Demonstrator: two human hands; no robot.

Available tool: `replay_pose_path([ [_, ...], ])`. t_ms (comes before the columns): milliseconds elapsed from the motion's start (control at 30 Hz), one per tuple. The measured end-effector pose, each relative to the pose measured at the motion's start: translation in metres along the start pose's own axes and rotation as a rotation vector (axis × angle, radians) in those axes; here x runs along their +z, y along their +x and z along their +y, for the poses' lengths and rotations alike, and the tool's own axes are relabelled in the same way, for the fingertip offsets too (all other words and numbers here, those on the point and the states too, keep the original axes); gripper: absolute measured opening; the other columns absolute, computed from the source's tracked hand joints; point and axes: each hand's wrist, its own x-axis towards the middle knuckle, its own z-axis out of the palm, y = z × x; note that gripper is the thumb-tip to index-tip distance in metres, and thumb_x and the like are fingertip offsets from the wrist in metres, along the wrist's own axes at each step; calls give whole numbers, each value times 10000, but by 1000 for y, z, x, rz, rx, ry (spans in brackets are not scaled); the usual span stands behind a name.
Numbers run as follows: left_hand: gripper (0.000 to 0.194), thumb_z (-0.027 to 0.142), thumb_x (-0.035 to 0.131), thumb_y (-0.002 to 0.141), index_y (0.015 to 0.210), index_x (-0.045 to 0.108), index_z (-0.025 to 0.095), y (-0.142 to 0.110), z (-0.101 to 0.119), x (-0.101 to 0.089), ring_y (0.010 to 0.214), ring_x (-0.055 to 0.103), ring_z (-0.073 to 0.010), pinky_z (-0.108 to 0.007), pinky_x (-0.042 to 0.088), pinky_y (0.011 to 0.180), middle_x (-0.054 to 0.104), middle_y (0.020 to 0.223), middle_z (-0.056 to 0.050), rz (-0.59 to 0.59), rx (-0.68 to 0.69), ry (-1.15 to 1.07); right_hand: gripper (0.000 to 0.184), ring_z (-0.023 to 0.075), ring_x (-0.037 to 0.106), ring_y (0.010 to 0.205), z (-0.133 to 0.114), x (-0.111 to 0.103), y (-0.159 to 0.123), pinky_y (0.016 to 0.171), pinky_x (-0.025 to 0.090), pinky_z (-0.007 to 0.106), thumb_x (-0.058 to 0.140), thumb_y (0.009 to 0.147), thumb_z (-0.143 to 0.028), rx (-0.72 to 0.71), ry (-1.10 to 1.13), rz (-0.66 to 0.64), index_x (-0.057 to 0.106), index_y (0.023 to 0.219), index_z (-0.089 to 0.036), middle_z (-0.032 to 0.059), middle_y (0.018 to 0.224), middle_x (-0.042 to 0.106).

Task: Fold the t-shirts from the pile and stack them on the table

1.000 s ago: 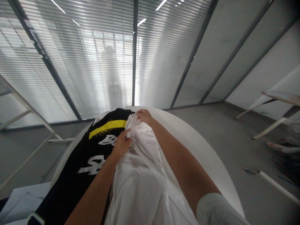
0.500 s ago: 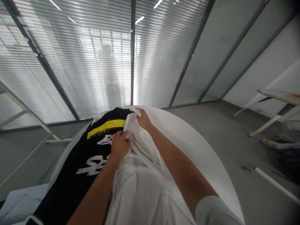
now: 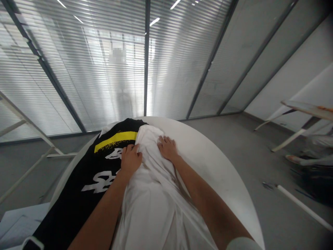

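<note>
The right hand [image 3: 168, 148] has let go of the far end of the white fabric [image 3: 152, 199] and lies open on it, seemingly smoothing; the left hand [image 3: 130, 159], apart, touches fabric beside the black printed garment [image 3: 88, 163], grip unclear.

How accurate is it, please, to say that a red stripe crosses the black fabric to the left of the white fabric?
Not quite: the stripe is yellow, as the head view shows; it does cross the black fabric left of the white fabric.

On the black cloth [image 3: 75, 205] along the left side of the counter [image 3: 215, 173], I read a white "B" [image 3: 111, 155]; the lower lettering [image 3: 96, 187] isn't legible.
</note>
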Motion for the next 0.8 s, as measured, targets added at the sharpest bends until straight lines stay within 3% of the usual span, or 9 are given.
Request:
replay_pose_path([
  [200, 446, 228, 468, 846, 1257, 636, 186, 2, 0, -1, 1140, 546, -282, -416, 361, 1033, 616, 1239, -118, -13, -14, -29, 554, 230, 323, 1403, 5, -2, 1, 1158, 178, 456, 289, 993, -388, 21, 39, 11, 366, 1488, -152, 120, 1516, 416],
  [400, 491, 234, 462, 844, 1305, 606, 147, 2, 2, -4, 1063, 571, -287, -409, 406, 988, 615, 1158, -142, -6, -67, -43, 606, 329, 224, 1437, -2, -1, 2, 1141, 108, 564, 315, 980, -434, 72, 9, 2, 295, 1525, -168, 120, 1558, 342],
  [500, 493, 253, 459, 854, 1311, 599, 134, 2, 4, -5, 1050, 570, -294, -419, 411, 982, 609, 1153, -153, -16, -69, -35, 559, 310, 290, 1397, -3, -5, -3, 1129, 164, 510, 337, 976, -394, 133, 12, 99, 358, 1493, -183, 130, 1507, 412],
  [633, 488, 277, 458, 860, 1307, 596, 137, 4, 4, -6, 1075, 564, -300, -422, 410, 983, 610, 1194, -150, -37, -66, -23, 426, 279, 465, 1207, 2, -14, -28, 1007, 333, 414, 391, 936, -292, 286, 14, 181, 569, 1312, -201, 144, 1329, 549],
  [733, 479, 277, 461, 854, 1292, 607, 151, 5, 3, -6, 1088, 569, -289, -404, 405, 991, 615, 1214, -138, -46, -63, -24, 359, 289, 496, 1140, 8, -20, -56, 945, 372, 393, 453, 902, -287, 262, -17, 132, 654, 1195, -232, 143, 1246, 578],
  [800, 482, 271, 462, 848, 1292, 607, 153, 6, 1, -6, 1097, 569, -288, -399, 401, 998, 615, 1223, -137, -57, -55, -24, 371, 284, 517, 1116, 10, -26, -71, 933, 385, 379, 471, 897, -290, 226, -5, 82, 648, 1218, -233, 146, 1206, 596],
])
